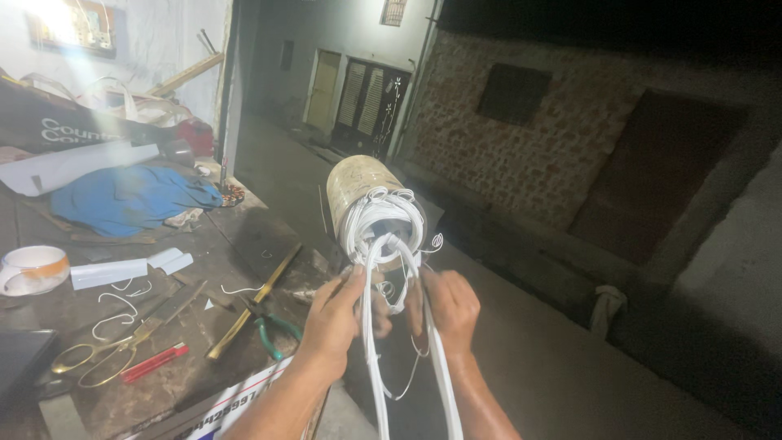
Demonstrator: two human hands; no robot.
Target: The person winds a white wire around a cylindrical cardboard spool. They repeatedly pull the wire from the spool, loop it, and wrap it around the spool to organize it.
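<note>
A beige cylinder-shaped cover [358, 183] sits just above both my hands, with a bundle of white wire [383, 224] coiled at its open end. My left hand [332, 318] pinches the white wires just under the cylinder. My right hand [448, 308] grips the same wires on the other side. Two long white wire strands [440, 383] hang down between my forearms.
A worn workbench [212, 244] lies at the left with brass-handled scissors [106, 350], green-handled pliers [273, 326], a red cutter [155, 361], a brass rod [252, 301], white plastic strips [110, 273], a tape roll [31, 267] and blue cloth [130, 195]. A dark alley, a brick wall and doors lie ahead.
</note>
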